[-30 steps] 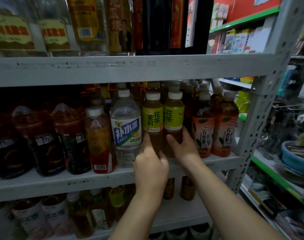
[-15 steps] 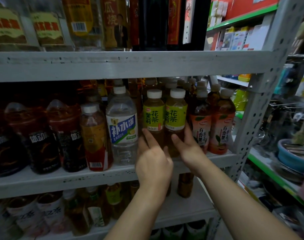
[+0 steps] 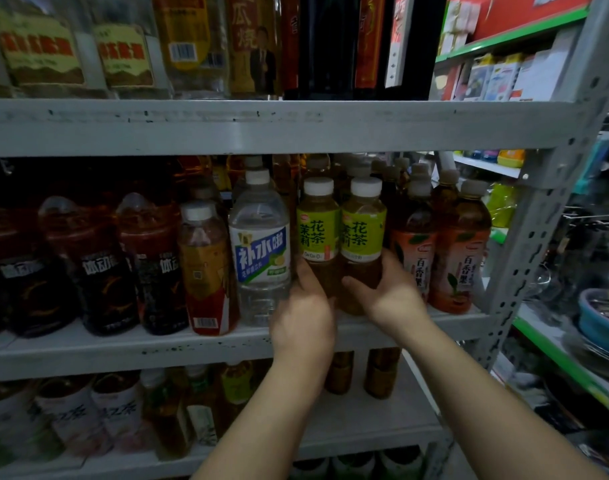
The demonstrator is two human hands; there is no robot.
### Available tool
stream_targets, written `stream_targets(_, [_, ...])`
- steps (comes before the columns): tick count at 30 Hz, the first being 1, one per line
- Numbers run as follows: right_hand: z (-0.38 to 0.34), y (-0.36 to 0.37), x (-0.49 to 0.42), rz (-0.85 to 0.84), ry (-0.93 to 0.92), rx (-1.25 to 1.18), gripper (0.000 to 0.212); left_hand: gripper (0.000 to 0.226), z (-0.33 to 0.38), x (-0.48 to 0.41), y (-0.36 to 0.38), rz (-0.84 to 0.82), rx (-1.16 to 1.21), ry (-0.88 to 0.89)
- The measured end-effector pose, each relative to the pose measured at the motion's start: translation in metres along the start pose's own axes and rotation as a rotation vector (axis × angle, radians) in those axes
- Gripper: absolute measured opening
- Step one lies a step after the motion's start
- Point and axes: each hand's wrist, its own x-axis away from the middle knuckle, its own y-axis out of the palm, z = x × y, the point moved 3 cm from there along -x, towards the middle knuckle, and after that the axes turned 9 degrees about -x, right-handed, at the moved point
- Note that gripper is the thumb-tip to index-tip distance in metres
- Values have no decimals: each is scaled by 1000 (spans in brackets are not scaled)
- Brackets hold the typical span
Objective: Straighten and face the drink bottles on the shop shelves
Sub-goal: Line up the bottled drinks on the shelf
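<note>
Tea bottles (image 3: pixel 318 233), 2 abreast at front of mid shelf (image 3: pixel 123 348): my L hand (image 3: pixel 304 317) grips one, R hand (image 3: pixel 389 292) the other. I'd turn slowly till labels face out, bases flush.

On the middle shelf (image 3: pixel 123 348), near its right end, two tea bottles with white caps stand upright at the front edge, touching side by side, labels facing out. The left hand (image 3: pixel 303 317) grips the lower part of the left green-label tea bottle (image 3: pixel 318 233), and the right hand (image 3: pixel 393 296) grips the right green-label tea bottle (image 3: pixel 363 237), thumb across its front. Just left of them stands a clear water bottle (image 3: pixel 259 251), then an amber bottle (image 3: pixel 206 271) with a red and yellow label, then dark bottles (image 3: pixel 102 271) toward the left end. Two orange-label bottles (image 3: pixel 460 258) stand by the right edge.
</note>
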Motion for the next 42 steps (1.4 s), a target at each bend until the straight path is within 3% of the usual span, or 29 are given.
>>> stream_targets(6, [-5, -3, -3, -152, 51, -163, 55, 82, -3, 2, -4, 54, 33, 9])
stream_targets(12, [-9, -4, 15, 162, -199, 139, 75, 74, -8, 6, -9, 102, 47, 36])
stream_targets(15, [-7, -6, 14, 219, -219, 251, 79, 75, -8, 7, -8, 102, 32, 38])
stream_targets(19, [-10, -4, 14, 257, -236, 226, 74, 76, -8, 8, -7, 108, 18, 37])
stream_targets(30, [-13, -1, 18, 227, -214, 253, 91, 75, -11, 11, -4, 83, 51, 57])
stream_targets(37, [-18, -1, 18, 217, -239, 302, 87, 73, -10, 10, -4, 84, 75, 36])
stream_targets(42, [-23, -6, 11, 121, -224, 293, 82, 73, -10, 11, -5, 88, 51, 39])
